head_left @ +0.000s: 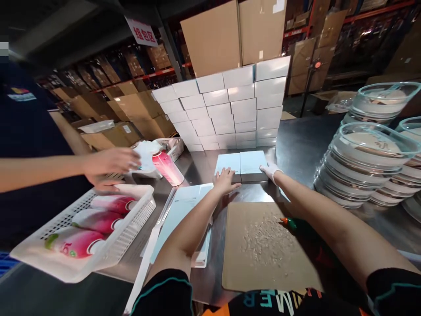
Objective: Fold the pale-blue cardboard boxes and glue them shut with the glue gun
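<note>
At near left, a white basket (131, 221) holds three pink bottles (98, 219) lying down; a co-worker's hand (110, 162) hovers above its far rim. Stacked clear lidded bowls (365, 166) stand at right. On the bench (296, 145), two pale blue boxes (241, 166) lie side by side before a wall of white boxes (226, 109). The left hand (225, 181) rests spread, fingers flat on the left box's near edge; the gloved right hand (271, 171) touches the right box's corner, fingers open.

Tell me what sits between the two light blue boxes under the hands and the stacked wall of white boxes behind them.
Nothing visible. The left hand and right hand rest on the near edges of the two light blue boxes; only bare steel table separates these from the white box wall.
</note>
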Demonstrator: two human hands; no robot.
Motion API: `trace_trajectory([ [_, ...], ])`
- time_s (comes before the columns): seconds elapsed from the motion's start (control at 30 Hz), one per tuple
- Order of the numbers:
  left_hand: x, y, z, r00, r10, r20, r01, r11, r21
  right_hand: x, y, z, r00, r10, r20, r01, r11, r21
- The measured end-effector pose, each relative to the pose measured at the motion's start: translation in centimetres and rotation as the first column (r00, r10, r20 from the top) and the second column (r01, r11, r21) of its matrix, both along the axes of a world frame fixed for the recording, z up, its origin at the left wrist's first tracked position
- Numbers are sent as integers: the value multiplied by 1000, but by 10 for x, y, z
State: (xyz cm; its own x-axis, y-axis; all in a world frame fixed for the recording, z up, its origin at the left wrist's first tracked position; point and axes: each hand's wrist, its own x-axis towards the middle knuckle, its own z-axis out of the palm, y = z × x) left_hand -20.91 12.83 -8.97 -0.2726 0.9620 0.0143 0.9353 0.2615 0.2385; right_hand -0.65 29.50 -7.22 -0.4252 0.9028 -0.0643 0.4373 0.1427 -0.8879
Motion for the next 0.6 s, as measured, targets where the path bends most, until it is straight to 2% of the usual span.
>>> trace_trajectory([
  [0.23, 7, 3, 5, 999, 20, -35, -20, 1000, 16, 6, -4, 7, 1000, 7, 23, -6, 999, -35],
  [0.37, 16, -5, 17, 997, 49, -64, -48, 999, 18, 9, -17, 15, 1000, -5, 26, 6, 1000, -16],
  [0.47, 14, -44, 30, 988, 120, -97, -116, 992, 46, 31, -38, 25, 999, -6, 36, 6, 1000, 10],
  [0.53, 6, -90, 36, 971, 213, -109, -208, 977, 53, 60, -59, 29, 999, 16, 35, -18, 999, 40],
  [0.6, -5, -145, 37, 928, 355, -111, -354, 935, 29, 99, -84, 30, 998, 52, 29, -54, 996, 71],
])
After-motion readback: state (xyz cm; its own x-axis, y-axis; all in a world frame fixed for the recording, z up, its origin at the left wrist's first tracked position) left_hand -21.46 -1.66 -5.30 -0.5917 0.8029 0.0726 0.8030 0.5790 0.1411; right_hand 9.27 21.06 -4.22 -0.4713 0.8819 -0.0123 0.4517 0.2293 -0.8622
